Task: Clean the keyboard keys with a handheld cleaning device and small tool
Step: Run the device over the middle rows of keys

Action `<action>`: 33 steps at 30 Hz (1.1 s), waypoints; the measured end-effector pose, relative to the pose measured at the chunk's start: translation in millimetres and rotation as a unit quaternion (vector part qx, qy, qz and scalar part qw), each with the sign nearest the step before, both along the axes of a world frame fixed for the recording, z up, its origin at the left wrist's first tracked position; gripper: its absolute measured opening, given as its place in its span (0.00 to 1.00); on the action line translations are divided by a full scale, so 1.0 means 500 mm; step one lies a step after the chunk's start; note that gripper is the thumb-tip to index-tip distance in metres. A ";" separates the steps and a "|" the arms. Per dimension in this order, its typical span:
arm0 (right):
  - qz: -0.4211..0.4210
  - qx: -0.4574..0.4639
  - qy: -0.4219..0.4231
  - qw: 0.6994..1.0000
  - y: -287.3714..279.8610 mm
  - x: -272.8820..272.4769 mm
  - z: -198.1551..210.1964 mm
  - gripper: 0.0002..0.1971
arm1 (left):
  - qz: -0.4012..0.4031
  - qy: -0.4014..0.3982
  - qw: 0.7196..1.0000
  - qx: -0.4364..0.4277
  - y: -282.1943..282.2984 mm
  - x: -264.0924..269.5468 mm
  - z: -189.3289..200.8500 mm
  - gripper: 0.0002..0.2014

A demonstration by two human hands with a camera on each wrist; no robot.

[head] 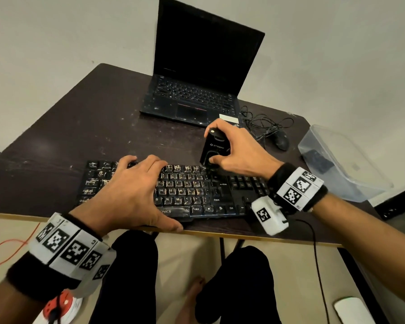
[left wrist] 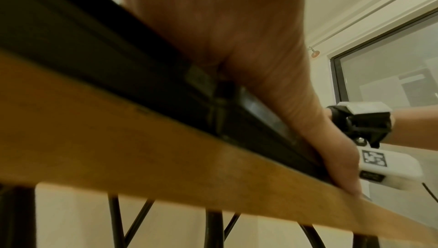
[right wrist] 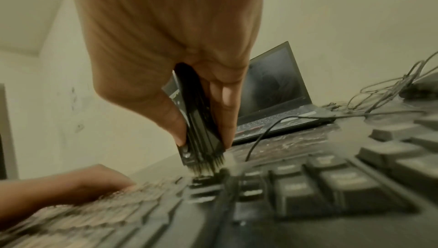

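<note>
A black, dusty keyboard (head: 197, 190) lies at the near edge of the dark table (head: 80, 136). My left hand (head: 131, 190) lies spread over its left half, fingers reaching the top row and thumb against the front edge (left wrist: 341, 175). My right hand (head: 222, 148) grips a black handheld cleaning device (head: 214, 148) upright over the top key row, right of centre. In the right wrist view, thumb and fingers pinch the device (right wrist: 196, 120), and its short brush bristles (right wrist: 208, 165) touch a key. The keyboard (right wrist: 308, 186) shows blurred there. No separate small tool is visible.
An open black laptop (head: 197, 90) stands behind the keyboard. A black mouse (head: 281, 141) with tangled cable lies to its right, beside a clear plastic box (head: 341, 164) at the table's right edge. My knees are below the tan table edge (left wrist: 142, 149).
</note>
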State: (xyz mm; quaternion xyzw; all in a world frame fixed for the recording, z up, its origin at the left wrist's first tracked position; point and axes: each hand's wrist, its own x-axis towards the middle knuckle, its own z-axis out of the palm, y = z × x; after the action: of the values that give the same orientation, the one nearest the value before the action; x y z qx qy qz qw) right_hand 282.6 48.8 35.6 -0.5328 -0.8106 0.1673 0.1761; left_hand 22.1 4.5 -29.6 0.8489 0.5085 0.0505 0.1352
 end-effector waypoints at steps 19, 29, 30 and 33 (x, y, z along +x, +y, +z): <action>0.013 -0.040 -0.009 0.999 -0.024 0.010 0.006 0.27 | -0.010 0.006 1.000 0.007 0.008 -0.005 -0.013 0.73; -0.015 -0.003 0.004 1.000 -0.022 0.007 -0.001 0.26 | -0.012 0.002 1.000 0.006 0.007 -0.005 -0.014 0.74; -0.021 0.003 0.004 1.000 -0.020 0.008 -0.001 0.27 | -0.012 0.001 1.000 0.006 0.006 -0.005 -0.013 0.74; 0.023 -0.024 -0.010 0.999 -0.030 0.000 -0.001 0.27 | -0.012 -0.003 1.000 0.002 0.006 -0.006 -0.012 0.74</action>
State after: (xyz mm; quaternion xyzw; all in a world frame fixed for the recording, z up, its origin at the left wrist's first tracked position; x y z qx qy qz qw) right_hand 282.4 33.7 34.9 -0.5200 -0.8200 0.1852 0.1513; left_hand 19.3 7.6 -35.4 0.8550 0.4980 0.0524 0.1351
